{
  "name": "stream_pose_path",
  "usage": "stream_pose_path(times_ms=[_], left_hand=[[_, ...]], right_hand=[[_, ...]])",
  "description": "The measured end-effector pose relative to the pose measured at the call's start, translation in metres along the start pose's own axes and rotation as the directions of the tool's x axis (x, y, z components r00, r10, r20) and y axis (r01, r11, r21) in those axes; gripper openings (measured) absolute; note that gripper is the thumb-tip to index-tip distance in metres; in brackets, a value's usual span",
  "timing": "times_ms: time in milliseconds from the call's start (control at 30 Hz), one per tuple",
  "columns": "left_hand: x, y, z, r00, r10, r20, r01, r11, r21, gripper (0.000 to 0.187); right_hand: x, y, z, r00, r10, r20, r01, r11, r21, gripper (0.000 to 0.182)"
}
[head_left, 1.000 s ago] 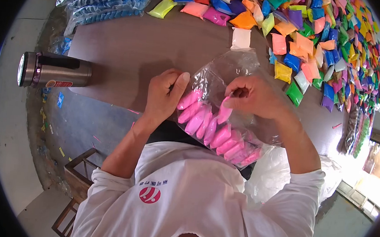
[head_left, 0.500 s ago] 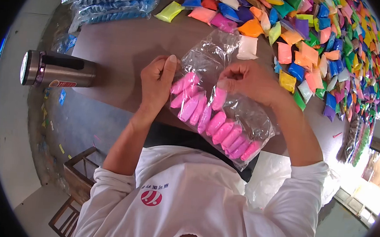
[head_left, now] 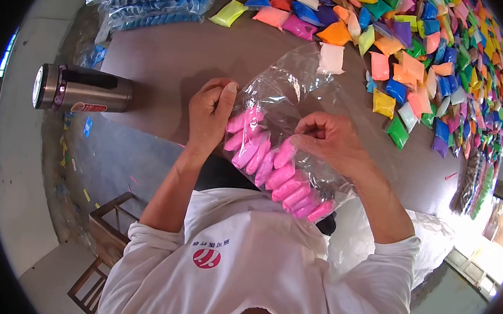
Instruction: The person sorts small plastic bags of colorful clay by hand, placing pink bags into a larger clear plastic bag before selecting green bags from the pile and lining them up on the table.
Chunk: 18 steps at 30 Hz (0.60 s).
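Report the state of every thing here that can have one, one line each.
Left hand: fingers curled, at the clear bag's edge
Right hand: fingers bent, thumb at one pink packet's top; grip unclear
Clear bag: partly filled, crinkled
Pink packets: plump, in a row inside the bag
Flask: lid on
Loose packets: filled, spread and heaped
Blue bags: full, stacked
Table: partly covered

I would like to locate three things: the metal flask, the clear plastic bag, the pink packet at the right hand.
Metal flask (head_left: 87, 93): head view, middle of its body.
Clear plastic bag (head_left: 286, 83): head view, its upper wall.
Pink packet (head_left: 285, 153): head view, its visible middle.
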State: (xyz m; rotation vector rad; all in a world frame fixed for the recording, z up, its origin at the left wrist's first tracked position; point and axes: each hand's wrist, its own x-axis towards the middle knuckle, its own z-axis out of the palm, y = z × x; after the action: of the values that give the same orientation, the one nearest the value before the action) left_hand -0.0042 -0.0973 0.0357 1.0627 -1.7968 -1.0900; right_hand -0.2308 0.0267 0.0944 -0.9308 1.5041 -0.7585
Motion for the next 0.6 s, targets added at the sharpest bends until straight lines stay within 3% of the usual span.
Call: stream_pose_path(times_ms=[67,167,233,467,600], left_hand=[[0.003,0.0,0.001,1.0,-0.001,-0.021,0.001,1.0,-0.014,0.033],[0.017,0.013,0.001,0.992,-0.126,-0.028,0.125,0.992,-0.032,0.033],[0.03,0.009,0.005,0.995,-0.084,-0.062,0.082,0.996,-0.036,0.033],[0.068,-0.004,0.005,0.971,-0.213,-0.106,0.206,0.976,-0.073,0.036],[0.069,-0.009,-0.012,0.964,-0.188,-0.189,0.161,0.976,-0.148,0.036]], right_hand=[[0.004,0.0,-0.002,1.0,-0.021,-0.004,0.021,1.0,0.004,0.021],[0.019,-0.001,-0.009,0.997,-0.075,0.011,0.074,0.997,0.025,0.024],[0.037,-0.005,-0.017,0.992,-0.112,0.054,0.111,0.994,0.022,0.025],[0.08,-0.03,-0.035,0.997,-0.039,0.066,0.039,0.999,0.009,0.026],[0.083,-0.024,-0.033,0.997,-0.04,0.068,0.04,0.999,-0.01,0.026]])
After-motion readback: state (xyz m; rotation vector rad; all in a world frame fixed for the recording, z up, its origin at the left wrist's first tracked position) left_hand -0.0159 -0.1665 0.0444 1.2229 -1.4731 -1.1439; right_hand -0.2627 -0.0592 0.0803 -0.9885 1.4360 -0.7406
